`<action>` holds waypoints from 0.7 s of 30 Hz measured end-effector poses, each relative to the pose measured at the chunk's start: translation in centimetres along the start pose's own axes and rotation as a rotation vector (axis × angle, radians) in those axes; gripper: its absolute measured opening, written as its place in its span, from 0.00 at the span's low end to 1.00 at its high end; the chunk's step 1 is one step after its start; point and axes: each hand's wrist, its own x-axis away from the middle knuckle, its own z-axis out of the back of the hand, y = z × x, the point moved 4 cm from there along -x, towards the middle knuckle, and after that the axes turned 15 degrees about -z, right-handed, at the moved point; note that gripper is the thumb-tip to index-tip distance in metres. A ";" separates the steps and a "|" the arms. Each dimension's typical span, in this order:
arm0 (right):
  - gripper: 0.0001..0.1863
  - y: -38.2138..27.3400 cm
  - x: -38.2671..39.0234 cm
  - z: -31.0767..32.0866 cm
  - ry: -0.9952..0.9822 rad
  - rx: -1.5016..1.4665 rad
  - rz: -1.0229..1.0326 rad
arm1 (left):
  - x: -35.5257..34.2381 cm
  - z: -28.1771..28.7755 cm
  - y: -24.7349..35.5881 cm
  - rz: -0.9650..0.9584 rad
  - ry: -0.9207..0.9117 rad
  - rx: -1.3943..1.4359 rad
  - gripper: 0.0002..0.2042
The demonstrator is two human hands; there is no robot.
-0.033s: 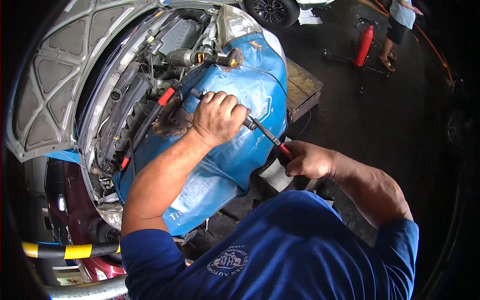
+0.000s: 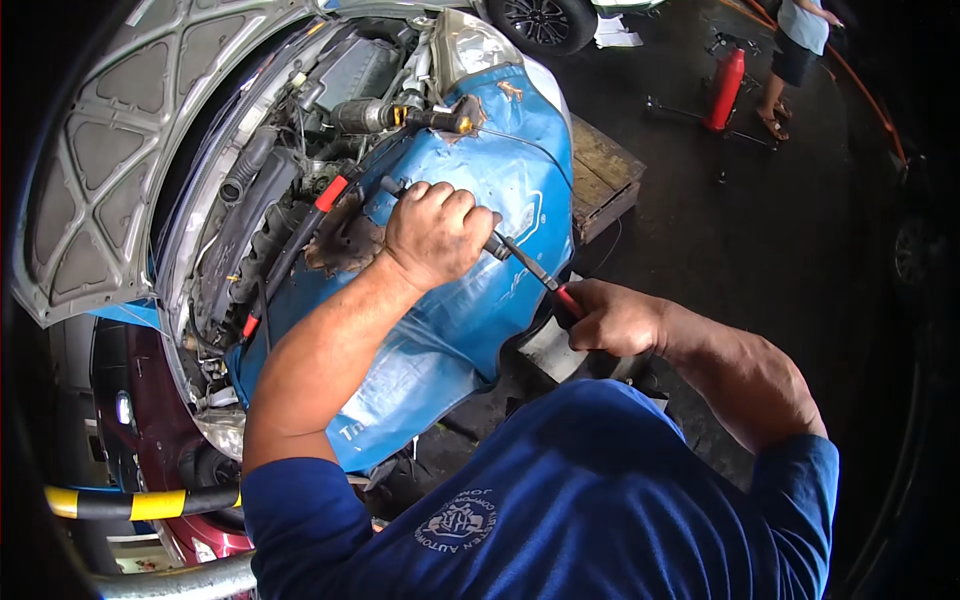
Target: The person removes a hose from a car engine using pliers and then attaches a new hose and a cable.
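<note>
My left hand (image 2: pixel 437 237) is wrapped round a dark, narrow cylindrical part (image 2: pixel 496 246). One end sticks out past the little-finger side, and a grey tip shows past the thumb side. My right hand (image 2: pixel 618 318) is closed on the red handles of metal pliers (image 2: pixel 532 268). The pliers' jaws reach up to the dark part's end beside my left hand; what exactly they bite on is too small to tell. Both hands are above a blue fender cover (image 2: pixel 440 330) with torn, brown-stained patches, draped over the car's front.
An open engine bay (image 2: pixel 270 190) lies at left under a raised hood (image 2: pixel 110 130). A power tool (image 2: pixel 400 116) rests on the cover's far edge. A wooden crate (image 2: pixel 605 175), a red floor-standing cylinder (image 2: pixel 726 90) and a person (image 2: pixel 795 60) are at right. A yellow-black striped bar (image 2: pixel 150 503) crosses lower left.
</note>
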 end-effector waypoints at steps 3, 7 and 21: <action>0.12 -1.3 0.6 0.2 0.092 0.061 -0.047 | -0.5 -0.6 -0.4 0.035 -0.140 0.034 0.08; 0.12 -1.3 0.1 1.5 0.399 0.375 0.013 | -1.6 -1.3 -0.4 0.242 -0.617 0.325 0.06; 0.09 0.5 1.5 -0.2 -0.135 -0.200 0.004 | -0.5 0.4 0.0 -0.065 0.209 0.074 0.03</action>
